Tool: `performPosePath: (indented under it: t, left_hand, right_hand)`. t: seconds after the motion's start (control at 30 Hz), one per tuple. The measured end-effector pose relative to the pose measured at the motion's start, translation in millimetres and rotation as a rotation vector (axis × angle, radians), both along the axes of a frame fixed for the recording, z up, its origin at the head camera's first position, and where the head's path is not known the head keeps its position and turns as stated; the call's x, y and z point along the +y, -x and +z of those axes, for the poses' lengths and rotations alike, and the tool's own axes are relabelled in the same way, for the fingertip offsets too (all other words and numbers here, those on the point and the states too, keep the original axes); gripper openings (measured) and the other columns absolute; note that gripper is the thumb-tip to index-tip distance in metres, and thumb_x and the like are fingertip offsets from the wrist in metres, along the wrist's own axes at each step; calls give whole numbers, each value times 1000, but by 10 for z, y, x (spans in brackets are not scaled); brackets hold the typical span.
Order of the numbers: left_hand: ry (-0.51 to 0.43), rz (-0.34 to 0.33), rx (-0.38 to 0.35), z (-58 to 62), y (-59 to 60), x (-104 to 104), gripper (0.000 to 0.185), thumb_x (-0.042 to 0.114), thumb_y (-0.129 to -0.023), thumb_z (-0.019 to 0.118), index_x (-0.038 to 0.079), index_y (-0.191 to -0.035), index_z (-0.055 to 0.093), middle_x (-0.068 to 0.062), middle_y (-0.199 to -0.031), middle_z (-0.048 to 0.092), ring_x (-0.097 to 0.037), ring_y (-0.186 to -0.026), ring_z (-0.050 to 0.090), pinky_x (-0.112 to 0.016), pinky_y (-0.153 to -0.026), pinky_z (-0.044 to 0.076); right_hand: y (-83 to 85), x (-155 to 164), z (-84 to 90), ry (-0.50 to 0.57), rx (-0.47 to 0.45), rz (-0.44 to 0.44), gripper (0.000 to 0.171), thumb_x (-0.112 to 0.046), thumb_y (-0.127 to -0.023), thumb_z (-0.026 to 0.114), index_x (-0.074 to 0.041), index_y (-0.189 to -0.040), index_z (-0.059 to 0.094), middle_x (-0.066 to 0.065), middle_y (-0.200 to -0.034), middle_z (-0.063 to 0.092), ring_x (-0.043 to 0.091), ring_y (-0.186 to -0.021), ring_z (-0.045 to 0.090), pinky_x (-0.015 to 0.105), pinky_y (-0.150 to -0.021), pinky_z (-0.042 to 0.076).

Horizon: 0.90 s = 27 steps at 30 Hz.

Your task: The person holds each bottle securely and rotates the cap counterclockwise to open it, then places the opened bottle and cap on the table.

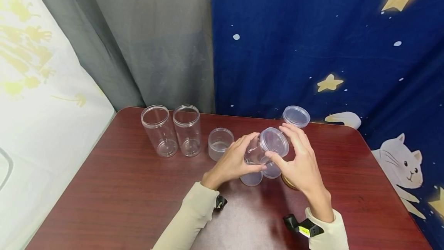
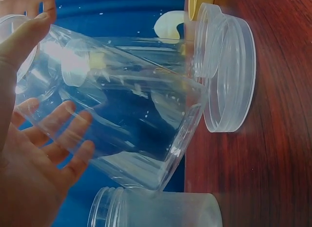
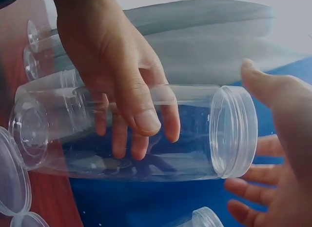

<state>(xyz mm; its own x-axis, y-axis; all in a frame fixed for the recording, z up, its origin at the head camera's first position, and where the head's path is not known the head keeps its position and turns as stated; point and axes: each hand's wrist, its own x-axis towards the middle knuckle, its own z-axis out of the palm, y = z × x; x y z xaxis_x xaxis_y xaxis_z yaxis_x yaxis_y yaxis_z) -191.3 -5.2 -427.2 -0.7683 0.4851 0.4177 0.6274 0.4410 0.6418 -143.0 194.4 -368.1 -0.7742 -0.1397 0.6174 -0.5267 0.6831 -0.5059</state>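
Fingers of left hand [image 1: 233, 161] clamped round clear cylindrical plastic jar [image 1: 254, 152]; right hand [image 1: 302, 167] spread apart around translucent round lid [image 1: 275, 142].

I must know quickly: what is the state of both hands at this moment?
Left hand: closed around a clear jar, holding it.
Right hand: open, fingers spread around the jar's lid; whether it touches cannot be told.

Glossy plastic jar [image 1: 257, 151], smooth wood-grain table [image 1: 138, 196]
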Motion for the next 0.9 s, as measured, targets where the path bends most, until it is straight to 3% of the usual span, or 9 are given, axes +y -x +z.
performPosePath:
  t: [0.1,0.2,0.33,0.67,0.9]
  left_hand:
    - [10,2,19,-8,1,6,90,41,-74,85,15,-147,41,-2,-134,58,-17,-119,55,-43,-102,44]
    - [26,7,51,-10,-2,11,90,43,-74,85,15,-146,41,-1,-132,58,-17,-117,56,-43,-100,45]
    - [58,16,81,-15,-7,15,90,46,-74,84,15,-147,42,-1,-132,59,-17,-115,56,-41,-97,46]
    - [88,18,86,-17,-5,17,90,49,-74,84,16,-146,43,0,-132,58,-17,-114,56,-41,-95,47]
    - [70,12,81,-20,-3,9,89,47,-73,85,17,-146,43,1,-131,58,-17,-115,56,-42,-95,47]
  right_hand:
    - [-7,-6,3,-39,-9,-94,71,-24,-72,87,-7,-134,58,10,-135,56,26,-116,55,27,-94,44]
    - [-9,-17,-2,-59,-55,-133,69,-29,-75,85,-7,-134,57,10,-133,57,27,-111,57,41,-85,48]
    - [-21,-40,-13,-63,-93,-139,70,-33,-76,84,-8,-136,56,11,-131,58,30,-110,59,52,-87,49]
    - [-36,-76,-37,-69,-112,-170,63,-36,-79,82,-11,-132,60,10,-125,63,28,-109,58,54,-86,50]
    - [-33,-62,-30,-64,-83,-131,63,-33,-77,84,-12,-131,61,8,-125,63,26,-110,57,51,-86,50]
